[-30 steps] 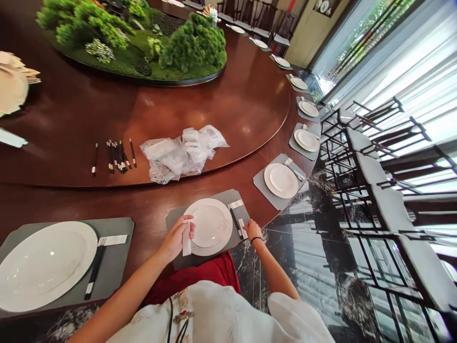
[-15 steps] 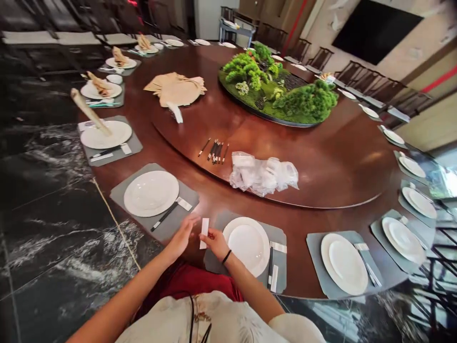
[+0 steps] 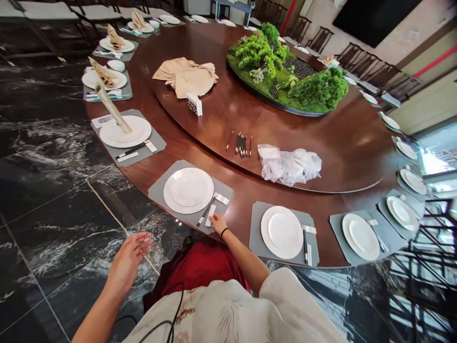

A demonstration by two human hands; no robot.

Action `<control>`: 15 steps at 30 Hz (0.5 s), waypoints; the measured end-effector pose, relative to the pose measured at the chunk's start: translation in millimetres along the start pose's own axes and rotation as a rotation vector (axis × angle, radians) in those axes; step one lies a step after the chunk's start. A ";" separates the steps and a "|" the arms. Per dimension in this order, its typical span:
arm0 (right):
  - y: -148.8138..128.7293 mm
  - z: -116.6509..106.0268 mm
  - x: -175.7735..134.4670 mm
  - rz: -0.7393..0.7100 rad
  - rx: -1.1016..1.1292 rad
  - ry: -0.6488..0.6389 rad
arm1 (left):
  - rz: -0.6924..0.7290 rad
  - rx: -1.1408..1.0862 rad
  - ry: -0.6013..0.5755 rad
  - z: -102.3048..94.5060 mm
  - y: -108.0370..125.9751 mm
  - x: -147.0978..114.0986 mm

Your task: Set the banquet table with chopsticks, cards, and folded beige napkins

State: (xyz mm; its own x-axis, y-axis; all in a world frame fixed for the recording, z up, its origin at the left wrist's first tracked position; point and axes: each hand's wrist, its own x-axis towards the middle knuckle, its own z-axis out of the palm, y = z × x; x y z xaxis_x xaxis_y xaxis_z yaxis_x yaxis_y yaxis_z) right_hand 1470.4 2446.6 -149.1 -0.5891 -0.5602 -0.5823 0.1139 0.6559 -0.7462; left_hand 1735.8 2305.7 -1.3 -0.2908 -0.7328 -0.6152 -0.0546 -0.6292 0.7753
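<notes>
Landmark: the grey placemat (image 3: 157,190) at the near rim of the round bench (image 3: 214,138).

Right hand (image 3: 217,222) rests at the placemat's near right corner. Its fingers (image 3: 213,219) press down on a small white paper strip (image 3: 210,215), pinning it flat rather than pinching it. The strip lies on the placemat, just right of the black chopsticks (image 3: 207,211) and below the white chopstick rest (image 3: 222,198). The white plate (image 3: 188,190) sits centred on the placemat, apart from the strip.

Left hand (image 3: 126,262) hangs off the bench, below and left of the placemat, over the dark marble floor (image 3: 53,214); fingers spread, holding nothing.

Judgement: the step in hand is laying the strip down beside the chopsticks at this setting. The next move would call for squaring the strip parallel to the chopsticks, then lifting the fingers straight up so it does not drag.

On the inner turntable beyond the placemat: loose chopsticks (image 3: 241,143) and a clear plastic bag (image 3: 289,164).
</notes>
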 end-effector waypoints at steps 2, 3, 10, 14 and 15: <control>-1.5 -8.7 -9.2 -0.024 -0.034 0.027 | -0.031 0.040 -0.063 -9.2 10.1 10.5; -1.7 -16.3 -14.5 -0.042 -0.055 0.040 | -0.047 0.050 -0.098 -10.7 15.4 15.4; -18.5 -48.1 -15.0 -0.182 -0.726 -0.145 | -0.024 0.069 -0.227 -4.9 65.7 55.3; -37.6 -32.8 19.0 -0.175 -0.766 -0.216 | 0.000 0.086 -0.227 -8.1 86.8 75.3; -39.2 -29.5 24.2 -0.188 -0.766 -0.200 | 0.007 0.084 -0.222 -10.1 89.0 78.0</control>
State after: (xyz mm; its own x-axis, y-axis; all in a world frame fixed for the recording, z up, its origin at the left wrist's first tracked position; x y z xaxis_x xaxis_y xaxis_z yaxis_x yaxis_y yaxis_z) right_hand 1428.1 2422.4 -124.4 -0.3813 -0.7278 -0.5700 -0.5942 0.6653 -0.4520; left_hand 1717.9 2190.0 18.2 -0.4943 -0.6560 -0.5703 -0.1285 -0.5937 0.7944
